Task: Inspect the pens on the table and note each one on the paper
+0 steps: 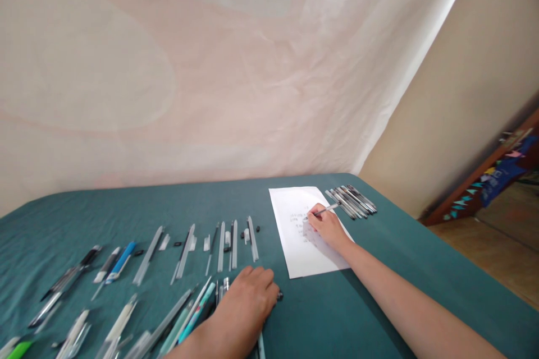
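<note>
My right hand pinches a slim pen, its tip against a white sheet of paper that bears several short lines of handwriting. My left hand rests low on the table, fingers curled under and mostly hidden. A small dark piece pokes out beside its knuckles; what the hand grips I cannot make out. Close to the left wrist lie several pens, among them a teal pen. Behind that hand is a row of pens taken apart, with clear barrels, refills and caps.
Beyond the paper's right edge, several pens lie side by side. A blue pen, dark pens and a green item are on the left. Green cloth covers the table; a pale sheet hangs behind it.
</note>
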Demonstrator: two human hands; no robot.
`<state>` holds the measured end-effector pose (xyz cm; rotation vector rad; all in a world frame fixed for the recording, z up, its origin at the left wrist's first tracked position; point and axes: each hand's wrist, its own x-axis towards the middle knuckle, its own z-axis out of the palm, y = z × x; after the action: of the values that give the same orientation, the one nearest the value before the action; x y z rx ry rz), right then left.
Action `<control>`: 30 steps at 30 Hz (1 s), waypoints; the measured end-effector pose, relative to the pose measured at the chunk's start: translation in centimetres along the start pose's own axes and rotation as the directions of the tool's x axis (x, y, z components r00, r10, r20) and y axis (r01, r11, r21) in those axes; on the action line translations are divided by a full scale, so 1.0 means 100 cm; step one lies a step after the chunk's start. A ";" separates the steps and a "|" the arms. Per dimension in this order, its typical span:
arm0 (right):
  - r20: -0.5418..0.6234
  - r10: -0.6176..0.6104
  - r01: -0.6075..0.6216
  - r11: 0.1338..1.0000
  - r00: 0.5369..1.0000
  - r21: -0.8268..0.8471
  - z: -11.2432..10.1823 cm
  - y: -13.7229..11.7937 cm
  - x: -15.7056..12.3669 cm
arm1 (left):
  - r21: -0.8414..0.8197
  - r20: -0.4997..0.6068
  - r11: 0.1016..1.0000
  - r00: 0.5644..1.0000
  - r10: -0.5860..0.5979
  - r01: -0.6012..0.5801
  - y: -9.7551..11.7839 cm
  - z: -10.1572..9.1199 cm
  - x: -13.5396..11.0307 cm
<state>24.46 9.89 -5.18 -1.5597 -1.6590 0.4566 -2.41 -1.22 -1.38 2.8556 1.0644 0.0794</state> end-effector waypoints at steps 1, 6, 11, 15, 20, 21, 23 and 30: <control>0.002 -0.001 0.001 1.000 1.000 0.005 0.000 0.000 0.000 | 0.003 -0.001 1.000 1.000 -0.001 0.001 0.000 0.000 0.000; 0.018 0.004 -0.005 0.998 1.000 0.064 0.001 0.004 0.002 | -0.006 -0.010 1.000 1.000 -0.004 0.004 0.001 -0.002 -0.001; 0.040 0.003 -0.008 0.994 0.999 0.110 0.003 0.009 0.004 | -0.011 -0.003 1.000 1.000 -0.003 0.003 0.000 -0.001 -0.001; 0.043 0.007 -0.012 0.995 0.999 0.102 0.002 0.011 0.004 | -0.016 -0.002 1.000 1.000 -0.008 0.008 0.000 -0.001 -0.001; 0.004 0.026 -0.026 0.998 1.000 0.049 0.002 0.014 0.005 | -0.004 0.009 1.000 1.000 -0.017 0.017 0.001 -0.004 0.000; -0.010 0.032 -0.031 0.999 0.999 0.032 0.002 0.014 0.005 | -0.002 0.013 1.000 1.000 -0.019 0.019 0.001 -0.004 0.000; -0.031 0.035 -0.035 0.999 0.999 -0.002 0.002 0.013 0.005 | 0.000 0.015 1.000 1.000 -0.022 0.022 0.001 -0.005 0.000; -0.003 -0.004 0.004 0.998 1.000 -0.055 0.000 0.004 0.003 | 0.013 0.004 1.000 1.000 -0.007 0.007 0.001 -0.003 0.001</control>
<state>24.80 10.24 -5.39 -1.5960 -1.6845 0.4098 -2.29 -1.25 -1.11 2.8624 1.0782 0.0660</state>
